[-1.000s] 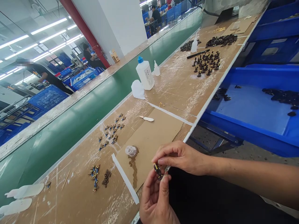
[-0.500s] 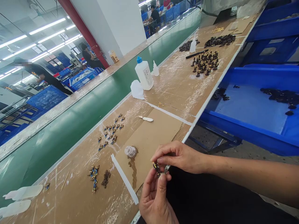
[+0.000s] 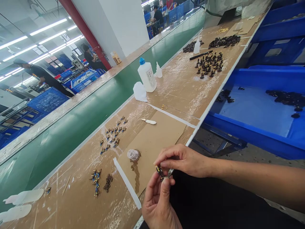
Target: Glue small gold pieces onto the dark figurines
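Note:
Between my two hands is a small black-and-yellow figurine (image 3: 159, 170), held over the table's near edge. My left hand (image 3: 160, 200) pinches its lower end between thumb and fingers. From above, my right hand (image 3: 182, 160) closes thumb and forefinger on its upper end. Fingers cover much of the piece. Close by on a cardboard sheet (image 3: 162, 136) stand a small clear cup (image 3: 133, 155), with a wet streak beside it, and a white-handled knife (image 3: 149, 121).
Small blue-and-gold figurines (image 3: 116, 130) and a pile of dark round pieces (image 3: 108, 183) lie to the left. Farther up are a white bottle with blue cap (image 3: 147, 76), black figurines (image 3: 209, 65) and a blue bin (image 3: 257, 111). A green conveyor belt (image 3: 78, 108) runs behind. Co-workers are in the background.
My hands and the figurine stay almost exactly in place. In the background, the co-worker at the left has shifted slightly.

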Motion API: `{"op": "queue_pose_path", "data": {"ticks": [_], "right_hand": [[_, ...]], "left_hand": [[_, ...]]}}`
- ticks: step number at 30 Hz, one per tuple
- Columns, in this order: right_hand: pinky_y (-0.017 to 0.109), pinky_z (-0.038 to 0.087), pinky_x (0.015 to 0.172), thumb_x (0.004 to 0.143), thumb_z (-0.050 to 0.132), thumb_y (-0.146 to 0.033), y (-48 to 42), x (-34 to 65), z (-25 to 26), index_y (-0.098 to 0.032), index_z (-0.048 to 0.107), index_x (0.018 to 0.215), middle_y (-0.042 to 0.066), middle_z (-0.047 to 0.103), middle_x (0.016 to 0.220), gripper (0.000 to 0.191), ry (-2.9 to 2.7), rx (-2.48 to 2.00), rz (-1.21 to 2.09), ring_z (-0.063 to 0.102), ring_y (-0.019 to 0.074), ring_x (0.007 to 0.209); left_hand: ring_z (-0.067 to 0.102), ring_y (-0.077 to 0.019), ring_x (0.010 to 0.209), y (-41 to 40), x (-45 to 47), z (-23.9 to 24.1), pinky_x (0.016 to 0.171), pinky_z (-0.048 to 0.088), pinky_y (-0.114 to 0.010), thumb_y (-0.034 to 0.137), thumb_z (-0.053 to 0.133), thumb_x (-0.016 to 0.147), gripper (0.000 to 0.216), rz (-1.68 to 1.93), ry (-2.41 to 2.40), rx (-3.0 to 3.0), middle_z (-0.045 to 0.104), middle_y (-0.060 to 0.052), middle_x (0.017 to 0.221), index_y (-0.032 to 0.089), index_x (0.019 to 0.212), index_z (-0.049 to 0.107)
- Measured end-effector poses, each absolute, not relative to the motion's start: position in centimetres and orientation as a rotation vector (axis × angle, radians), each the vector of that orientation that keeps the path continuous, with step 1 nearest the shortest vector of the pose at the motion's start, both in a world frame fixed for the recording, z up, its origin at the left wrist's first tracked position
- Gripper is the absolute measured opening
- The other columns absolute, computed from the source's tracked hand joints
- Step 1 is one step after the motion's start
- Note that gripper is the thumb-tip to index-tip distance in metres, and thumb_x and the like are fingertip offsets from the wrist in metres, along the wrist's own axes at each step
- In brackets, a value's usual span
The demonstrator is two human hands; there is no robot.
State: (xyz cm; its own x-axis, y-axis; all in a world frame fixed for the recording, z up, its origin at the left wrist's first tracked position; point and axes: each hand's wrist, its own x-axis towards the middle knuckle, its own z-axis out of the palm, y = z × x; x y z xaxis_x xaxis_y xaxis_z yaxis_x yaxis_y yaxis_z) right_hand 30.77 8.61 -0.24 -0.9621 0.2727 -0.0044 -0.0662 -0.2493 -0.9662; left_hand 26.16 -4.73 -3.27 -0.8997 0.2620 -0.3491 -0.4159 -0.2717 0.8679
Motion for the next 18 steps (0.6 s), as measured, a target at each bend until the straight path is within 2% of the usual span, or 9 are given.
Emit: {"op": "queue_pose_path", "data": {"ticks": [7, 13, 18], "right_hand": [[0.025, 0.051, 0.067, 0.082, 0.061, -0.03, 8.65, 30.78, -0.22, -0.009, 0.069, 0.092, 0.004, 0.061, 0.082, 0.025, -1.794, -0.248, 2.296, 0.061, 0.0114, 0.07], [0.025, 0.052, 0.071, 0.082, 0.06, -0.03, 8.63, 30.82, -0.3, -0.01, 0.069, 0.092, 0.005, 0.063, 0.084, 0.024, -1.851, -0.241, 2.236, 0.063, 0.0128, 0.073], [0.025, 0.052, 0.072, 0.083, 0.06, -0.031, 8.7, 30.87, -0.21, -0.01, 0.07, 0.092, 0.006, 0.064, 0.085, 0.024, -1.902, -0.241, 2.173, 0.063, 0.0133, 0.075]], "left_hand": [[0.068, -0.0173, 0.064, -4.68, 26.15, -3.22, 0.061, 0.057, -0.021, 0.023, 0.088, 0.045, 0.04, 2.219, 1.596, -0.203, 0.073, -0.01, 0.076, 0.014, 0.08, 0.071], [0.065, -0.0136, 0.054, -4.65, 26.22, -3.12, 0.055, 0.056, -0.02, 0.022, 0.088, 0.045, 0.038, 2.252, 1.666, -0.157, 0.072, -0.006, 0.071, 0.015, 0.079, 0.071], [0.065, -0.0137, 0.052, -4.49, 26.29, -2.91, 0.057, 0.056, -0.021, 0.024, 0.088, 0.045, 0.039, 2.245, 1.668, -0.151, 0.072, -0.007, 0.069, 0.014, 0.079, 0.071]]}}
